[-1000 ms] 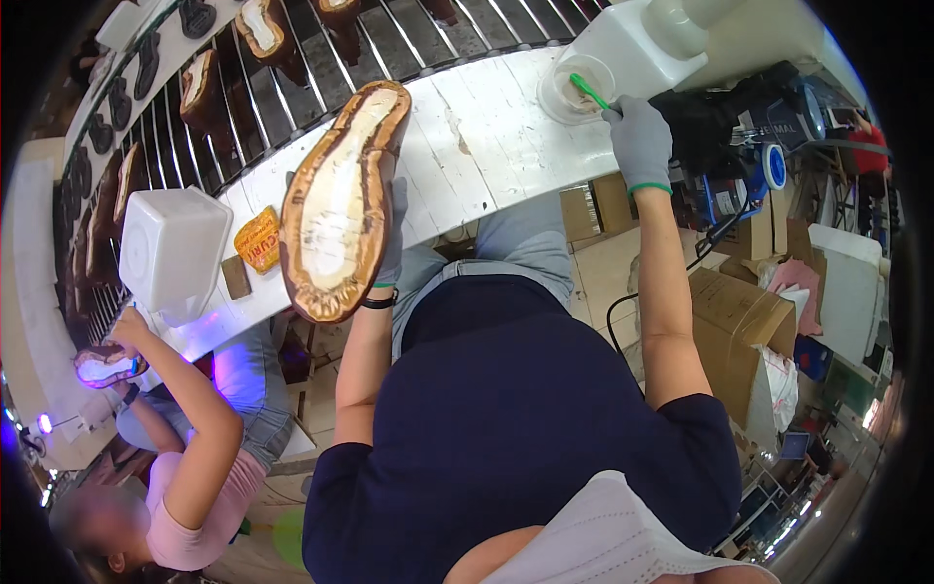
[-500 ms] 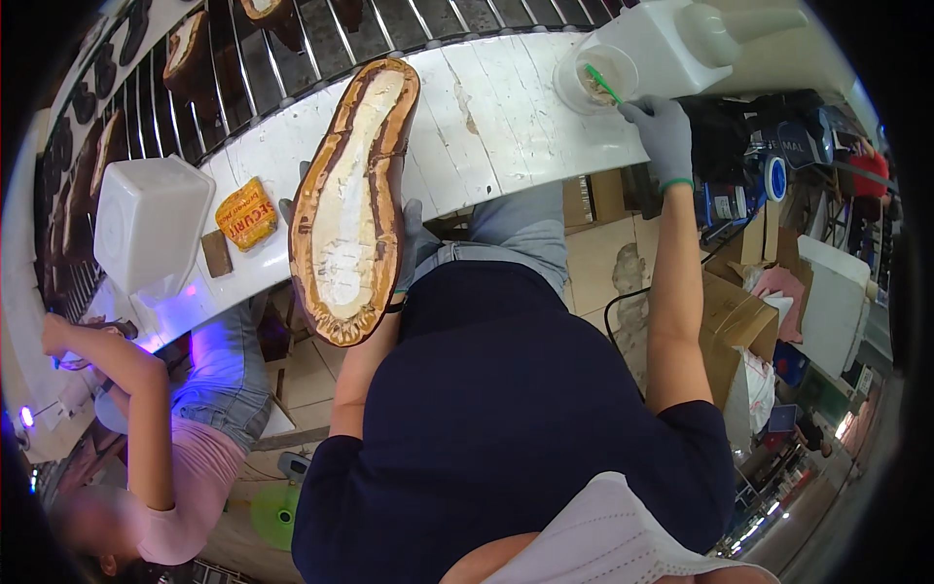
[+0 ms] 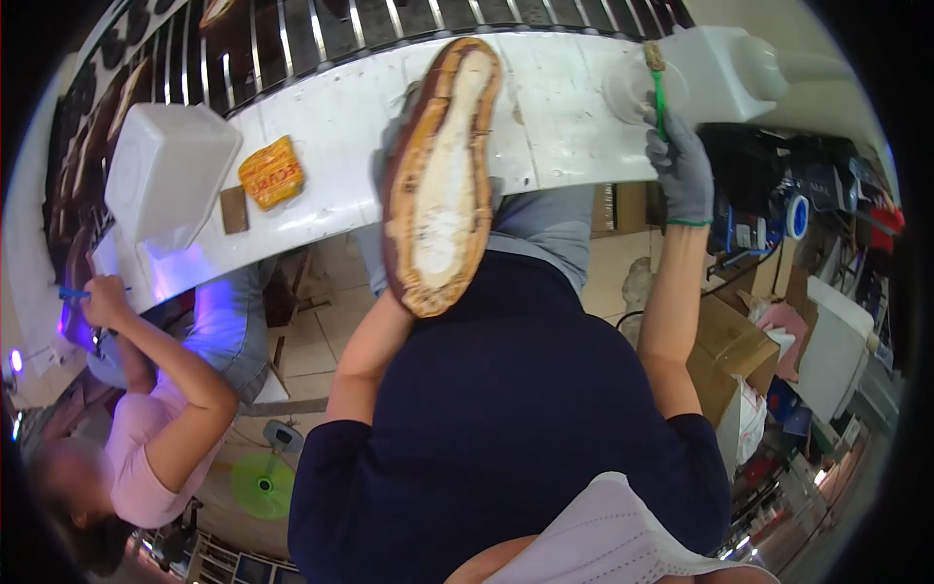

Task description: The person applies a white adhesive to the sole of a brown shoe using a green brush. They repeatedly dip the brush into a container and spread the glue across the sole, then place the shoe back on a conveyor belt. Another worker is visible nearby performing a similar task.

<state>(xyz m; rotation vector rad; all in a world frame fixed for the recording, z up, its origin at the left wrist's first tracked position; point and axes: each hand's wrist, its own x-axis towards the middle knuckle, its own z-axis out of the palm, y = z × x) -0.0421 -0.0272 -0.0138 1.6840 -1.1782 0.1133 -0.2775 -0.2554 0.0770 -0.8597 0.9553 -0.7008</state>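
A lasted shoe [image 3: 443, 185] without its outsole is held bottom up in front of me, toe end toward me. Its underside shows a pale filler strip inside a brown, glued-looking margin. My left hand [image 3: 391, 146], in a grey glove, grips it from beneath; most of that hand is hidden behind the shoe. In my gloved right hand [image 3: 684, 175] is a small green-handled brush [image 3: 659, 92], its clumped tan bristles pointing up and away. Those bristles are just above the far rim of a translucent plastic cup [image 3: 620, 92], apart from the shoe.
Beyond the white bench [image 3: 555, 146] runs a metal-barred rack [image 3: 389, 24] carrying shoes. Left on the bench are a white plastic container [image 3: 165, 175], an orange packet [image 3: 272, 173] and a brown block [image 3: 233, 209]. A white jug [image 3: 715, 73] stands behind the cup. At left, a co-worker's hand [image 3: 105, 304] works.
The brush has come up out of the cup, its bristles now showing, as my right hand turned upright. The shoe has shifted right in the view and tilted. The co-worker's arms have moved.
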